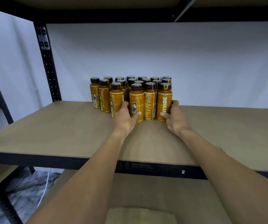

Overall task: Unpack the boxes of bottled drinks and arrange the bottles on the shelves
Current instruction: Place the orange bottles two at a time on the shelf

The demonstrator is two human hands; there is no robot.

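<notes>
Gripping two front-row bottles on the shelf (pixel 49 126), one per hand. The left hand (pixel 126 118) wraps the figure-label bottle (pixel 135 101), thumb on its front, fingers round its left side. The right hand (pixel 175 118) wraps the lettered bottle (pixel 164 101), thumb on front, fingers round its right side. The middle bottle (pixel 149 102) stands between the two hands, tight against both held ones. The other bottles (pixel 130 81) stand upright in close rows just behind the hands, black caps, orange labels. Both held bottles are upright, bases down on the board.
</notes>
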